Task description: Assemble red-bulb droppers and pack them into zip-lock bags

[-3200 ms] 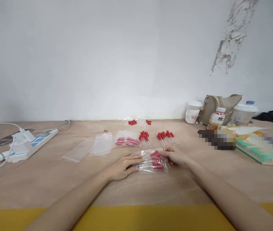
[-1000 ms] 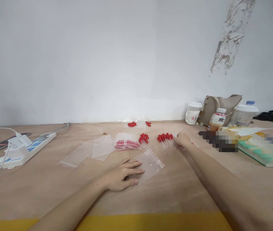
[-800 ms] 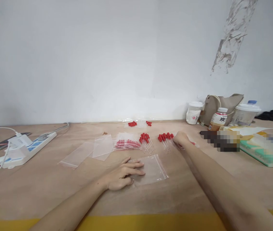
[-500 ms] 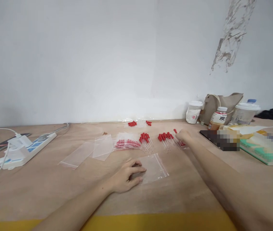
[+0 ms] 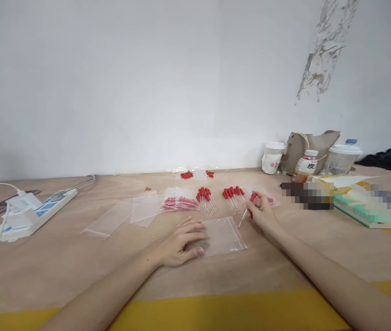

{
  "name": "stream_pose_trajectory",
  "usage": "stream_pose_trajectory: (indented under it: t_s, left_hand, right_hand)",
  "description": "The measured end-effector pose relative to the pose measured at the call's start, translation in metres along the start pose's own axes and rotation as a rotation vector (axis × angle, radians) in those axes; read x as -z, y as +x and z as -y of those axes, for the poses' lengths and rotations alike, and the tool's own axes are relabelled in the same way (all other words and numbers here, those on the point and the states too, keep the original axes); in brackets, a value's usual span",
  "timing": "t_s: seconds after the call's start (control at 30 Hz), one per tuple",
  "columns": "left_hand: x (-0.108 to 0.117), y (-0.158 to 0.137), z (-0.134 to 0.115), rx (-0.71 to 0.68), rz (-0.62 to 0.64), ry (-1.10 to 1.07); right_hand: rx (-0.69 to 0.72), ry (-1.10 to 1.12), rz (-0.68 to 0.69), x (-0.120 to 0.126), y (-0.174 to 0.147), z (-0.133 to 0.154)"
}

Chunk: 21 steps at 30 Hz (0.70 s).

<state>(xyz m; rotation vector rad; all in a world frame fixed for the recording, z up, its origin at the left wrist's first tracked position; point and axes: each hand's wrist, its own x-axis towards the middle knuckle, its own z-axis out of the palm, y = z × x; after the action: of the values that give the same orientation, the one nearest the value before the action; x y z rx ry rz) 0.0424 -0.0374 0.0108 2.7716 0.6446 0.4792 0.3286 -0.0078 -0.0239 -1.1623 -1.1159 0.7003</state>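
Between the fingers of my right hand (image 5: 262,212) is a dropper (image 5: 244,216) with a red bulb and a thin clear stem pointing down and left. My left hand (image 5: 185,242) lies with fingers apart on the left part of a clear zip bag (image 5: 223,235), whose zip edge faces right. Beyond that bag are two bunches of red-bulbed droppers, the left bunch (image 5: 204,195) and the right bunch (image 5: 233,193). A filled bag of red droppers (image 5: 181,202) lies left of them. Another bag with red pieces (image 5: 270,201) is partly hidden behind my right hand.
Flat clear bags (image 5: 145,209) lie at the left, beyond them a white power strip (image 5: 43,216) with cables. Small bags with red bulbs (image 5: 186,174) rest by the wall. At right stand a paper cup (image 5: 273,158), a bottle (image 5: 305,168), a grey bag (image 5: 294,156) and a green-edged book (image 5: 357,211).
My right hand has moved down and toward me, bringing the dropper from the right side closer to the clear bag. My left hand stays on the bag, its fingers slightly shifted.
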Motion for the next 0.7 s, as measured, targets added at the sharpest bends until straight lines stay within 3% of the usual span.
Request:
stream_pose_trajectory:
  t_s: [0.17,0.33,0.4,0.5,0.6,0.7]
  left_hand:
    - [0.001,-0.005,-0.002,0.037,-0.022,-0.072]
    - [0.000,-0.004,-0.002,0.099,-0.018,-0.102]
    - [0.000,-0.004,-0.002,0.113,-0.027,-0.108]
    - [0.000,-0.004,-0.002,0.126,-0.031,-0.102]
    - [-0.001,-0.004,-0.001,0.114,-0.017,-0.094]
    - [-0.002,-0.003,0.001,0.094,0.005,-0.090]
  right_hand:
    - [-0.019,0.036,0.001,-0.005,-0.006,0.003]
    - [-0.258,0.220,0.061,-0.010,-0.015,0.007]
    - [-0.360,0.257,0.161,-0.005,-0.017,0.011]
    - [-0.429,0.180,0.443,0.011,-0.016,0.020]
    - [-0.337,-0.007,0.716,0.025,-0.013,0.027]
    - [-0.180,-0.148,0.759,0.025,-0.014,0.027]
